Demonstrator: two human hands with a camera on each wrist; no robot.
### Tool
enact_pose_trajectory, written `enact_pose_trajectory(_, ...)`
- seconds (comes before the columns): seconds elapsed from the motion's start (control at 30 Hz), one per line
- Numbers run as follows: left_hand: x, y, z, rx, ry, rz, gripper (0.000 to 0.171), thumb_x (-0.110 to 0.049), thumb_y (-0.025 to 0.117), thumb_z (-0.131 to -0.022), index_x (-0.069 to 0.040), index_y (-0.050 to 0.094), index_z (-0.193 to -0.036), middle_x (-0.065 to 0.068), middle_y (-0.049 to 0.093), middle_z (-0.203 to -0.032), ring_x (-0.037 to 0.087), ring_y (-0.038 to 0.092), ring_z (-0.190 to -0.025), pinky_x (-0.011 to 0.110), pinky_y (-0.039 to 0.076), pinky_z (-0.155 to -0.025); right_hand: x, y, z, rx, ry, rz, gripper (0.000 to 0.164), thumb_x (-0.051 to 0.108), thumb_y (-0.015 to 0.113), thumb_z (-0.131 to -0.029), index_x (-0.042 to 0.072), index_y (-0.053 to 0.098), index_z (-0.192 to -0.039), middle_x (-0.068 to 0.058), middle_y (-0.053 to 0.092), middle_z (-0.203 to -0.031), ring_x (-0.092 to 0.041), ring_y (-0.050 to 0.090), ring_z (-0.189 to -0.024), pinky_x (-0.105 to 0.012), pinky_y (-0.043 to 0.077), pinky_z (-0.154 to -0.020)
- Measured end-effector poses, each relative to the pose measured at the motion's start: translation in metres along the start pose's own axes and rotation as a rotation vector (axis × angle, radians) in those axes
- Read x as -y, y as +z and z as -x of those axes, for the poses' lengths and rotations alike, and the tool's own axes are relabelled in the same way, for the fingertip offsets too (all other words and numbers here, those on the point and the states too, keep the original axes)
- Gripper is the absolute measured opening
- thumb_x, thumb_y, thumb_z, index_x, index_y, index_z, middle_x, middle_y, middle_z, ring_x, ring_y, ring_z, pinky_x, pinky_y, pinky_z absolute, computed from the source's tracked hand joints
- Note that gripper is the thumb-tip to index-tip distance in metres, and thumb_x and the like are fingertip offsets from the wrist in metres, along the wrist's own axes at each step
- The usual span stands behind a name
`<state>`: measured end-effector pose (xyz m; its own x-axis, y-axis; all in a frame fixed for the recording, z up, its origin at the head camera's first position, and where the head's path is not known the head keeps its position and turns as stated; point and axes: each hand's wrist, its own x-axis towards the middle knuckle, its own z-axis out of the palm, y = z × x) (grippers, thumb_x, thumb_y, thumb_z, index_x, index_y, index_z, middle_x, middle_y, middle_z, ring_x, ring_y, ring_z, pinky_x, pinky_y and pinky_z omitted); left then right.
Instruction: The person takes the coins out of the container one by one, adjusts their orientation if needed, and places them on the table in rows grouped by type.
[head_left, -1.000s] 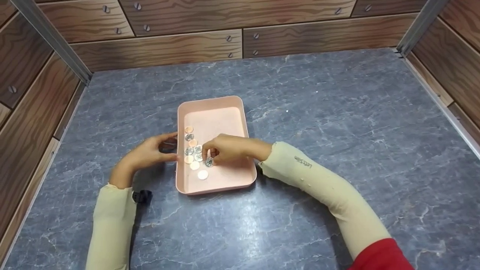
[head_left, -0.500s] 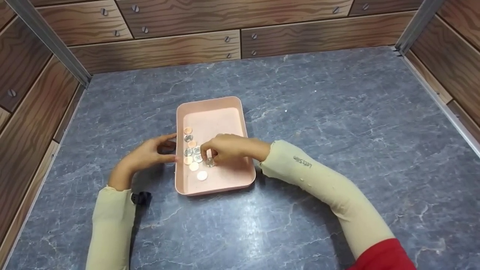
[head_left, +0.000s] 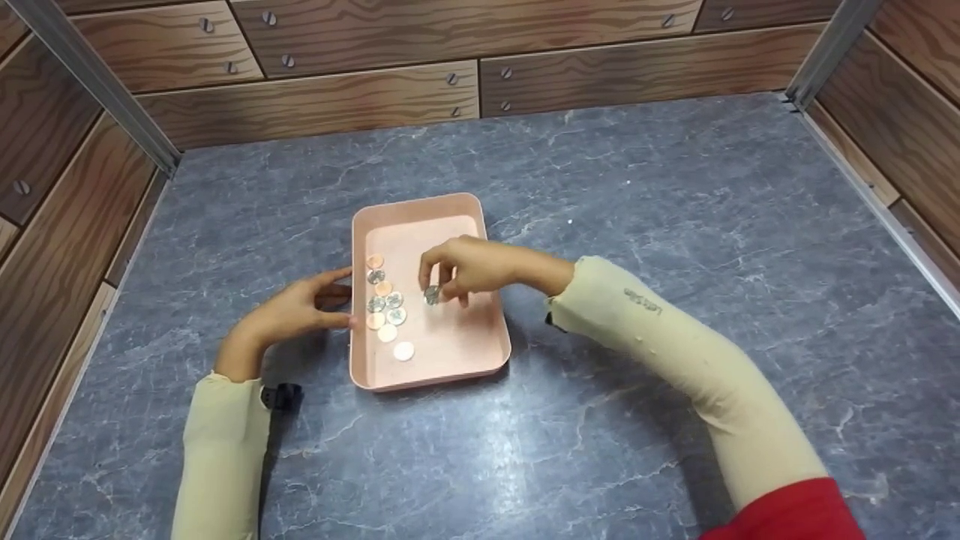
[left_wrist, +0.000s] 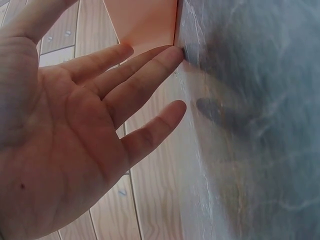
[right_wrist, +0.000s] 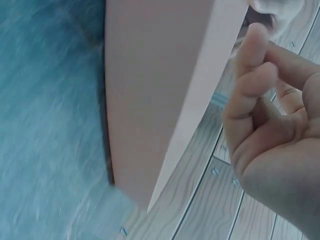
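A pink rectangular tray point(head_left: 427, 367) lies on the table with several coins point(head_left: 396, 316) along its left side, some silvery with a pattern, some coppery or shiny pale. Between thumb and fingers, my right hand point(head_left: 472, 264) pinches one silver coin point(head_left: 432, 295) above the tray floor. That coin is hidden in the right wrist view, where the right hand point(right_wrist: 280, 120) shows beside the tray wall point(right_wrist: 155, 90). Fingers spread, my left hand point(head_left: 289, 307) touches the tray's left outer wall. In the left wrist view, the left hand point(left_wrist: 75, 135) has fairly straight fingers near the tray corner point(left_wrist: 145, 22).
The tray stands on a grey-blue marbled tabletop point(head_left: 637, 217). Wood-patterned panels point(head_left: 315, 105) border it at the back and both sides, with metal posts point(head_left: 112, 82) in the corners. Two tiny white specks lie right of the tray.
My right hand has lifted the silver coin from near the lower coins and moved it up and to the right. My left hand and the tray stay in place.
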<state>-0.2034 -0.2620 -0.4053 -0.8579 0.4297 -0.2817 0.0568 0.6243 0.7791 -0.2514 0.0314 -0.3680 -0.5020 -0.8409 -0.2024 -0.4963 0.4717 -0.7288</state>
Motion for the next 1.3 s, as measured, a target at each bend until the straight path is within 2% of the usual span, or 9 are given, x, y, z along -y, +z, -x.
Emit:
enact_pose_trajectory(0.07,0.0,0.0,0.001,0.002,-0.003,0.001,0.089,-0.025,0.075,-0.085,0.0,0.022,-0.152,0.029,0.046,-0.143,0.042,0.045,-0.133,0.05,0.045,-0.104,-0.002,-0.005,0.005,-0.008,0.004,-0.028,0.023,-0.003,0.064,-0.086,0.0,0.063,-0.109,-0.021,0.071,-0.091,-0.044,0.067,-0.069,-0.043,0.058,-0.062)
enact_pose_trajectory(0.1,0.0,0.0,0.001,0.003,-0.003,0.003,0.09,-0.025,0.075,-0.085,0.0,0.022,-0.152,0.029,0.045,-0.143,0.042,0.045,-0.133,0.05,0.045,-0.104,-0.003,-0.008,0.007,-0.014,0.005,-0.039,0.023,-0.003,0.064,-0.086,0.0,0.063,-0.109,-0.02,0.071,-0.091,-0.044,0.067,-0.068,-0.046,0.058,-0.063)
enact_pose_trajectory(0.2,0.001,0.0,0.0,0.009,-0.002,0.015,0.09,-0.024,0.075,-0.085,0.0,0.021,-0.152,0.029,0.044,-0.143,0.042,0.044,-0.133,0.05,0.044,-0.105,-0.008,-0.017,0.015,-0.045,0.013,-0.059,0.022,-0.003,0.064,-0.086,0.0,0.063,-0.108,-0.019,0.07,-0.09,-0.031,0.065,-0.058,-0.042,0.058,-0.061)
enact_pose_trajectory(0.33,0.0,0.0,0.001,0.015,0.006,0.029,0.089,-0.023,0.075,-0.085,0.001,0.02,-0.152,0.03,0.044,-0.143,0.042,0.044,-0.133,0.05,0.044,-0.105,-0.016,-0.029,0.029,-0.101,0.026,-0.093,0.022,-0.005,0.064,-0.086,-0.001,0.063,-0.107,-0.021,0.069,-0.09,-0.011,0.06,-0.058,-0.035,0.058,-0.059)
enact_pose_trajectory(0.63,0.003,-0.001,0.001,0.011,0.01,0.027,0.087,-0.023,0.074,-0.085,-0.002,0.023,-0.152,0.027,0.046,-0.143,0.04,0.045,-0.133,0.05,0.046,-0.103,-0.039,-0.058,0.059,-0.222,0.064,-0.095,0.021,-0.003,0.063,-0.087,-0.001,0.064,-0.108,-0.024,0.07,-0.093,-0.009,0.061,-0.066,-0.024,0.052,-0.06)
enact_pose_trajectory(0.8,0.004,-0.001,0.001,0.007,-0.014,0.01,0.088,-0.026,0.075,-0.085,-0.004,0.024,-0.152,0.026,0.046,-0.144,0.04,0.045,-0.133,0.051,0.045,-0.104,-0.058,-0.071,0.071,-0.295,0.134,-0.098,0.022,-0.002,0.064,-0.087,-0.004,0.064,-0.109,-0.013,0.07,-0.082,-0.011,0.058,-0.061,-0.021,0.049,-0.056)
enact_pose_trajectory(0.9,0.004,-0.001,0.001,0.005,-0.024,0.012,0.088,-0.026,0.075,-0.084,-0.005,0.024,-0.153,0.026,0.045,-0.144,0.04,0.045,-0.134,0.051,0.044,-0.105,-0.071,-0.075,0.074,-0.304,0.2,-0.106,0.023,0.0,0.064,-0.088,-0.003,0.064,-0.111,-0.004,0.068,-0.078,-0.01,0.057,-0.057,-0.023,0.05,-0.056)
enact_pose_trajectory(1.17,0.003,-0.002,0.002,0.002,-0.029,0.003,0.089,-0.029,0.075,-0.084,-0.005,0.024,-0.153,0.027,0.045,-0.144,0.041,0.044,-0.134,0.051,0.042,-0.106,-0.095,-0.077,0.071,-0.309,0.328,-0.136,0.024,-0.003,0.064,-0.087,-0.001,0.065,-0.11,-0.018,0.069,-0.085,-0.007,0.054,-0.047,-0.022,0.045,-0.047)
enact_pose_trajectory(1.3,0.003,-0.002,0.002,0.008,-0.028,0.006,0.09,-0.029,0.075,-0.084,-0.005,0.023,-0.153,0.027,0.044,-0.145,0.041,0.043,-0.134,0.051,0.042,-0.107,-0.104,-0.075,0.069,-0.282,0.362,-0.127,0.024,-0.005,0.064,-0.086,-0.003,0.064,-0.11,-0.021,0.069,-0.086,-0.006,0.053,-0.045,-0.023,0.048,-0.047)
